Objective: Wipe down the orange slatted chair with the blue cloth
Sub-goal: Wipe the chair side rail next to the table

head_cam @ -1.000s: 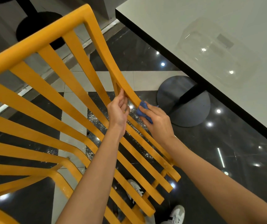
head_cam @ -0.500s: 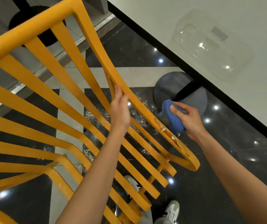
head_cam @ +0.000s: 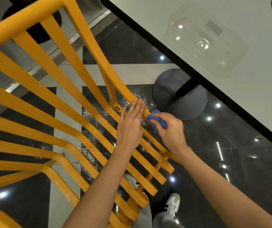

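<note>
The orange slatted chair [head_cam: 52, 83] fills the left and middle of the view, tilted, its slats running diagonally down to the right. My left hand [head_cam: 131, 124] lies flat with straight fingers on the slats near the chair's right side rail. My right hand [head_cam: 169, 130] grips the bunched blue cloth [head_cam: 156, 120] and presses it against the outer side rail, just right of my left fingertips. Most of the cloth is hidden in my palm.
A white table [head_cam: 230, 96] with a black edge crosses the upper right; a clear plastic lid [head_cam: 202, 38] lies on it. Its round dark base [head_cam: 179, 96] stands on the glossy dark floor just beyond the cloth. My white shoes [head_cam: 171, 206] show below the chair.
My right hand has brought the cloth back up along the side rail, close to my left hand. My left hand has shifted onto the slats by the rail, fingers still straight.
</note>
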Demonstrator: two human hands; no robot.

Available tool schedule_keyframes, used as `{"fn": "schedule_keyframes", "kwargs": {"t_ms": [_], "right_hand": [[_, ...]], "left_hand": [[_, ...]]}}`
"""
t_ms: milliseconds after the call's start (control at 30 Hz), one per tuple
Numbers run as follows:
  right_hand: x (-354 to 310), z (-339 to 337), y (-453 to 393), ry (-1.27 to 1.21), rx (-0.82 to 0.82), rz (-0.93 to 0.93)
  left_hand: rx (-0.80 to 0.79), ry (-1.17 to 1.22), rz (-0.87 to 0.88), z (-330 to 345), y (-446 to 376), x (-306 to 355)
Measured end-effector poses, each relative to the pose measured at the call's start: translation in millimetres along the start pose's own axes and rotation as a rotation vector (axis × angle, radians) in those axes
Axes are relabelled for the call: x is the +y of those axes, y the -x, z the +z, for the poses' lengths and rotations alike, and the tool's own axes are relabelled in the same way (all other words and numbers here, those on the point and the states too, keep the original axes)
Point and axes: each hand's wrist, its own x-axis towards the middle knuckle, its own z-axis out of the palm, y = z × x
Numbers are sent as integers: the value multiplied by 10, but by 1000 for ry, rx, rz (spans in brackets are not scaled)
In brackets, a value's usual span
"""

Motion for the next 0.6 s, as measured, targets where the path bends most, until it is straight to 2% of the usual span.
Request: {"fn": "schedule_keyframes", "kwargs": {"t_ms": [133,267,367,500,600], "right_hand": [[-52,1,-106,70,-59,-11],[59,-208,142,186,-129,-53],[27,-266,5,249,-177,-31],[-115,-287,-197,131,-81,-24],[-204,-115,-382,157,-153,-80]], "left_hand": [[-25,-82,-3,-33,-2,-11],[-47,-41,-9,-45,21,-12],[-41,-5,-4,-71,-4,0],[40,-19,-29,-96,43,-101],[54,-24,-40,-69,61,-147]]}}
